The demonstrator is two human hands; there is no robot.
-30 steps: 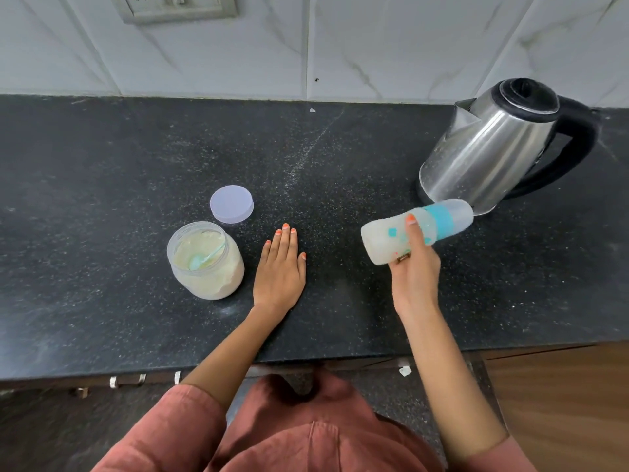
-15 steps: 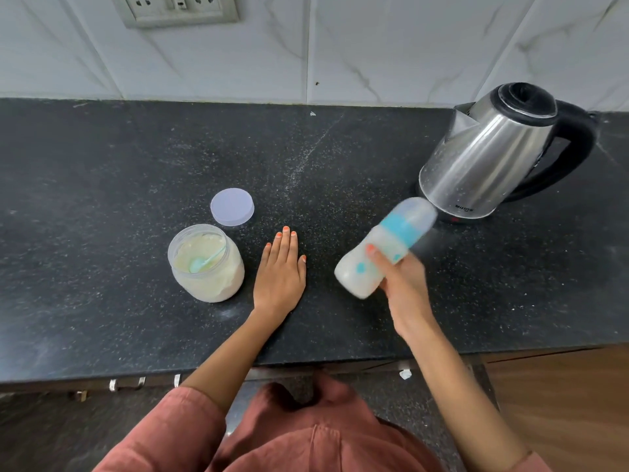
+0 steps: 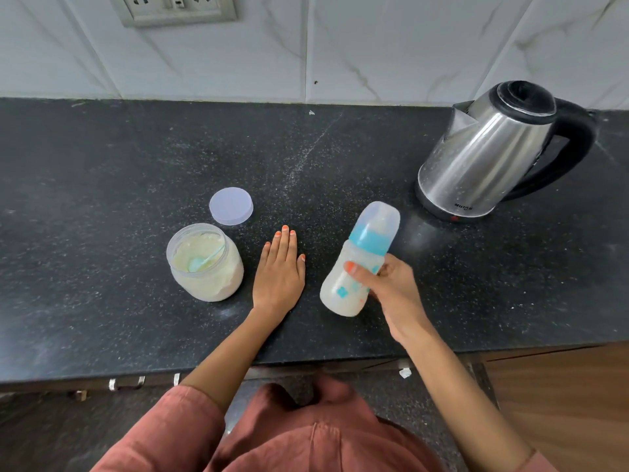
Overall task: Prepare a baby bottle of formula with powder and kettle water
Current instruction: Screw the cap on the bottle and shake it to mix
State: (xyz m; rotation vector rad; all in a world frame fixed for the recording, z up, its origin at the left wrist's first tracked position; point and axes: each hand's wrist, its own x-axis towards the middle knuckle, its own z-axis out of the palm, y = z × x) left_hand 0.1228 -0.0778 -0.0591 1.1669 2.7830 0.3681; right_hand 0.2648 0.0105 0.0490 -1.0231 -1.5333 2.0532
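My right hand (image 3: 389,287) grips a baby bottle (image 3: 360,260) with a blue collar and clear cap, held above the counter and tilted, cap pointing up and right. Milky white liquid fills its lower part. My left hand (image 3: 279,270) rests flat, fingers straight, on the black counter (image 3: 102,158). Left of it stands an open jar of formula powder (image 3: 206,262) with a light blue scoop (image 3: 200,260) inside. The jar's round pale lid (image 3: 231,206) lies on the counter just behind it. A steel kettle (image 3: 493,151) with a black handle stands at the back right.
A white marble-tiled wall (image 3: 374,46) with a socket panel (image 3: 173,8) backs the counter. The counter's front edge runs just below my hands, with a wooden cabinet front (image 3: 561,396) at lower right. My rust-red clothing fills the bottom of the view.
The bottle in my right hand has swung from lying nearly sideways with its cap toward the kettle to a steeper tilt, base down and left. My left hand has stayed flat on the counter.
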